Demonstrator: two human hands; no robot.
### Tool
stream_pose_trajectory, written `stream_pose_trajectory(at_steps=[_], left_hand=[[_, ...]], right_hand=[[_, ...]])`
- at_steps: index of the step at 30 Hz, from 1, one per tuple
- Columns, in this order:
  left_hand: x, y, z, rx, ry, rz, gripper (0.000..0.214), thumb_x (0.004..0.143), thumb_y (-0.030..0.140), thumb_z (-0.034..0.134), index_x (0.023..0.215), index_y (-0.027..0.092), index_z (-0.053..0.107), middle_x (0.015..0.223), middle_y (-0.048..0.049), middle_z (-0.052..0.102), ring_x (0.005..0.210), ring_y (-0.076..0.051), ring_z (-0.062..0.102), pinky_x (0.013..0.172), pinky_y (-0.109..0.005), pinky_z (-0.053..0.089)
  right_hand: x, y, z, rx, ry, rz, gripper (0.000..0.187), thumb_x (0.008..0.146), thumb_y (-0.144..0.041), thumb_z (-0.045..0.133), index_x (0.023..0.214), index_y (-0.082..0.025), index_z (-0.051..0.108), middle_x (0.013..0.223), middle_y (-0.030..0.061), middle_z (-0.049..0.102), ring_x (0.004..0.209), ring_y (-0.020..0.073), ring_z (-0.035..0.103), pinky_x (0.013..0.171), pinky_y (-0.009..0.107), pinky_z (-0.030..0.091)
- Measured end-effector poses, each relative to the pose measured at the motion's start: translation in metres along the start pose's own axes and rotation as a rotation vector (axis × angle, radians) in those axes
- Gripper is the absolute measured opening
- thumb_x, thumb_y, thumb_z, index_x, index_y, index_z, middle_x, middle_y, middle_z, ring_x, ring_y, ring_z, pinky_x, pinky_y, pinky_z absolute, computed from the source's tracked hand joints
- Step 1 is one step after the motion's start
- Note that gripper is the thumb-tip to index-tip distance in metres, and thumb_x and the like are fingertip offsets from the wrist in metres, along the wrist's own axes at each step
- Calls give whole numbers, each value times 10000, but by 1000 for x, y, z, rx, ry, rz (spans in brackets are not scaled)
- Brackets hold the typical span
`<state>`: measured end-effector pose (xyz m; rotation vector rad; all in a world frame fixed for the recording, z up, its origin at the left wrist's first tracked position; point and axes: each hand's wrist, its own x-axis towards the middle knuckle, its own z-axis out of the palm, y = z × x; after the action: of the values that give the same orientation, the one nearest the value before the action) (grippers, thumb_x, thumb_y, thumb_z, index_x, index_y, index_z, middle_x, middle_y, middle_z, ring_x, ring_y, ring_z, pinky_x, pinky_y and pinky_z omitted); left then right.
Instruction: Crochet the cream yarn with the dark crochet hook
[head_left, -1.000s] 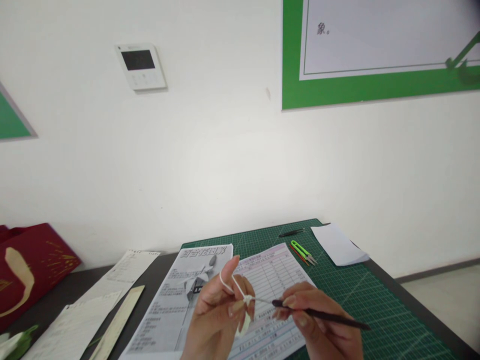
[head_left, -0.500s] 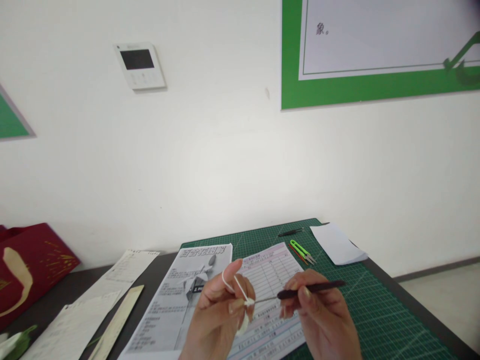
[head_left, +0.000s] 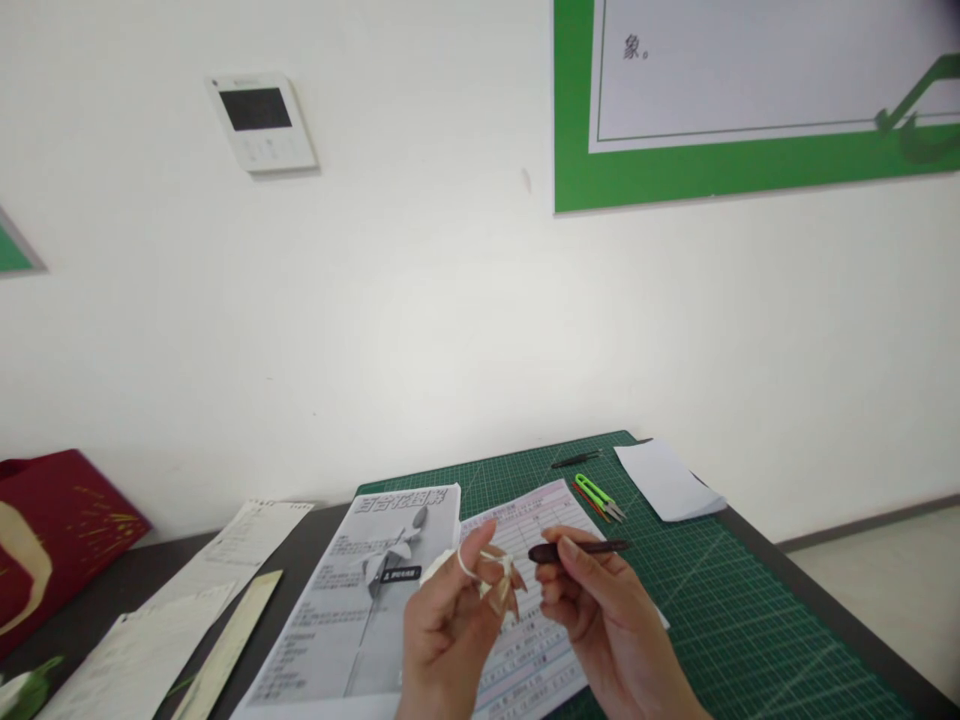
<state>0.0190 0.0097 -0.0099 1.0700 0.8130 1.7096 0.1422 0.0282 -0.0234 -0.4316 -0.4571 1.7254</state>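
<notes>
My left hand (head_left: 457, 620) pinches a small piece of white crochet work (head_left: 507, 578), and a strand of white yarn (head_left: 466, 562) loops over its raised index finger. In my right hand (head_left: 600, 610) is a crochet hook with a dark brown handle (head_left: 577, 549), held between thumb and fingers. Its thin tip points left at the white work; whether it sits inside a stitch is too small to tell. Beneath both hands lie a printed chart sheet (head_left: 551, 510) and a grey sheet with a flower picture (head_left: 315, 620).
A green cutting mat (head_left: 720, 600) covers the table's right part. On it lie green thread snips (head_left: 596, 494), black tweezers (head_left: 576, 460) and white paper (head_left: 667, 482). Leftward are a pale ruler-like strip (head_left: 229, 645), written sheets (head_left: 180, 600) and a red bag (head_left: 67, 540).
My hands have come closer together, the right moving left and up with the hook, its handle now less slanted. The left has turned slightly. The camera view has shifted a little.
</notes>
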Motion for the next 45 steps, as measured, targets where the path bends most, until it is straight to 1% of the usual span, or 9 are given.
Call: stream_pose_trajectory(at_steps=[3, 6, 10, 12, 15, 23, 28, 34, 45], left_hand=[[-4, -4, 4, 107, 88, 46, 320, 676, 240, 726, 992, 288, 714, 689, 8, 602, 605, -103, 527, 570, -210, 448], [-5, -5, 8, 65, 160, 17, 377, 683, 213, 719, 1054, 275, 689, 680, 20, 588, 642, -106, 528, 643, -217, 456], [1, 4, 7, -340, 130, -262, 487, 652, 163, 722, 1127, 239, 645, 641, 30, 547, 630, -94, 530, 660, -202, 451], [5, 10, 4, -498, 84, -415, 489, 613, 123, 721, 1095, 182, 663, 627, 23, 535, 617, -91, 527, 652, -197, 452], [8, 16, 0, -580, 18, -517, 469, 603, 66, 679, 1066, 139, 673, 620, 12, 537, 597, -98, 523, 636, -212, 457], [10, 22, -6, -569, -96, -522, 466, 654, 59, 607, 1117, 100, 643, 634, -8, 536, 611, -119, 523, 631, -236, 429], [12, 22, -10, -564, -96, -537, 482, 624, 81, 639, 1104, 112, 652, 643, 2, 504, 604, -122, 500, 609, -242, 398], [12, 22, -13, -550, -118, -525, 486, 638, 97, 602, 1121, 122, 644, 606, 8, 450, 580, -124, 466, 584, -246, 362], [13, 20, -16, -571, -149, -505, 493, 595, 99, 590, 1082, 108, 671, 551, 25, 394, 506, -109, 423, 504, -236, 292]], right_hand=[[-4, 2, 2, -106, 28, -100, 172, 706, -240, 756, 842, -139, 727, 638, 70, 745, 509, 108, 671, 529, 184, 569], [-11, 8, 4, -399, 59, -407, 116, 744, -214, 709, 852, -188, 742, 712, 73, 758, 579, 161, 699, 564, 240, 586], [-16, 17, 0, -918, -154, -1048, 412, 709, -36, 661, 1027, -293, 706, 916, 82, 759, 786, 242, 709, 695, 330, 584], [-15, 19, -2, -964, -267, -1177, 472, 718, -34, 642, 1108, -300, 661, 954, 89, 749, 797, 242, 703, 674, 329, 584], [-13, 17, 0, -836, -221, -1064, 386, 755, -52, 618, 1035, -306, 697, 902, 69, 750, 758, 215, 692, 643, 317, 576], [-15, 10, 8, -476, -96, -593, 89, 739, -218, 704, 813, -241, 748, 754, 44, 743, 619, 168, 675, 560, 255, 551], [-16, 8, 6, -303, 3, -385, 150, 670, -275, 773, 795, -197, 745, 713, 59, 756, 566, 158, 680, 534, 241, 561], [-16, 3, 5, -214, -2, -321, 135, 671, -247, 776, 783, -187, 731, 683, 54, 757, 567, 130, 669, 555, 206, 545], [-17, -2, 6, -251, -33, -358, 117, 650, -258, 790, 743, -206, 742, 680, 24, 724, 580, 136, 658, 552, 225, 551]])
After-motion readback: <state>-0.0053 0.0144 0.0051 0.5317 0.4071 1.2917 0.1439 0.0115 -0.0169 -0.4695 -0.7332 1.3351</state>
